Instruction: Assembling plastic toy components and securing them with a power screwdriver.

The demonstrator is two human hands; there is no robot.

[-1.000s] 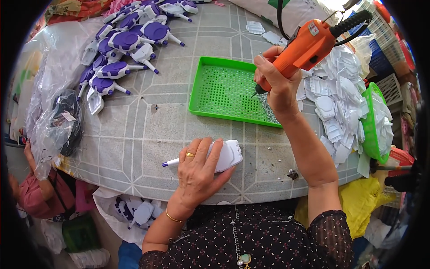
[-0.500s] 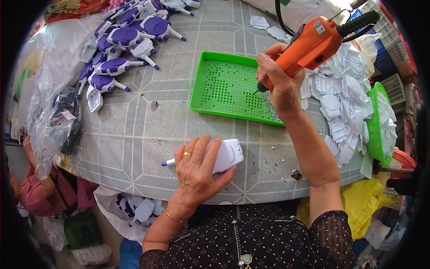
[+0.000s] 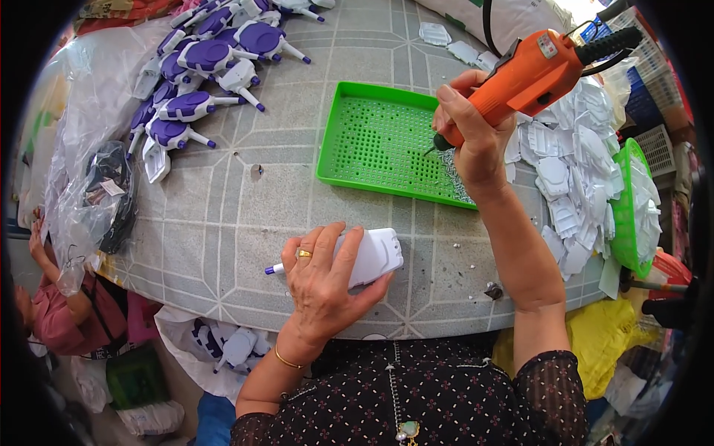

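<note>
My right hand (image 3: 476,137) is wrapped round an orange electric screwdriver (image 3: 513,78). Its bit points down and left, over the right part of a shallow green perforated tray (image 3: 357,189). Small metal screws (image 3: 452,165) lie at that end, partly behind my hand. Close to the table's front edge, my left hand (image 3: 327,271) grips a white plastic housing (image 3: 378,258) with a purple-tipped stem. The housing lies on the table, its left part covered by my fingers.
Several purple-and-white plastic units (image 3: 212,56) are piled at the far left, beside clear plastic bags (image 3: 82,97). White plastic covers (image 3: 569,167) are heaped at the right, next to a green basket (image 3: 628,215). A person in a pink shirt (image 3: 67,320) sits at the left.
My right hand has moved slightly right with the screwdriver, its bit still over the tray. My left hand and the housing have barely shifted.
</note>
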